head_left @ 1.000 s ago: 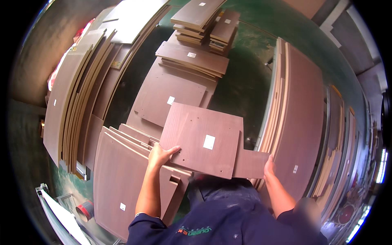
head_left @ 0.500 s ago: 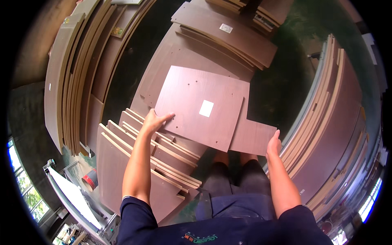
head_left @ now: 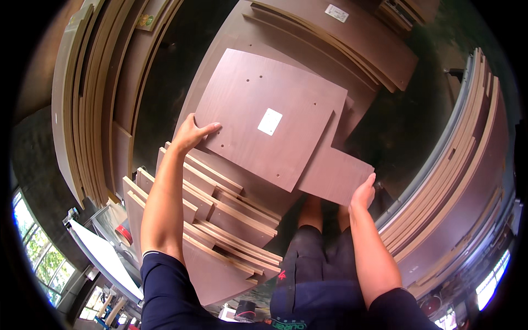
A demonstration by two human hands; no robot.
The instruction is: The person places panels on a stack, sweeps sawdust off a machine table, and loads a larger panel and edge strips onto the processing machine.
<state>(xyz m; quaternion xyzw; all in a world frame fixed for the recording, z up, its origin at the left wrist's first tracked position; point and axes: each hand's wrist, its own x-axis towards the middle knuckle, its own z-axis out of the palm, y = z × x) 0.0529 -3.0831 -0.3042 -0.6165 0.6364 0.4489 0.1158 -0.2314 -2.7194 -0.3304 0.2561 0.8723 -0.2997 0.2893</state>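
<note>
A brown wood-grain board [head_left: 236, 93] with small drilled holes and a white label [head_left: 270, 121] is held out in front of me. My left hand [head_left: 192, 133] grips its left edge, thumb on the top face and the other fingers hidden below. Beneath it, a second brown board [head_left: 335, 175] sticks out to the lower right. My right hand [head_left: 363, 192] is closed on that lower board's right edge. The label's board partly covers the lower one, so how they touch is mostly hidden.
Several brown boards [head_left: 214, 220] stand on edge at my left leg. Taller rows of boards rise at the far left [head_left: 91, 104] and right [head_left: 467, 181]. A stack of boards [head_left: 363, 38] lies ahead. A white-topped stand [head_left: 104, 256] is at the lower left.
The held boards now appear higher in the picture and turned slightly clockwise. Both hands keep their hold. The surrounding stacks have shifted in view as the camera moved.
</note>
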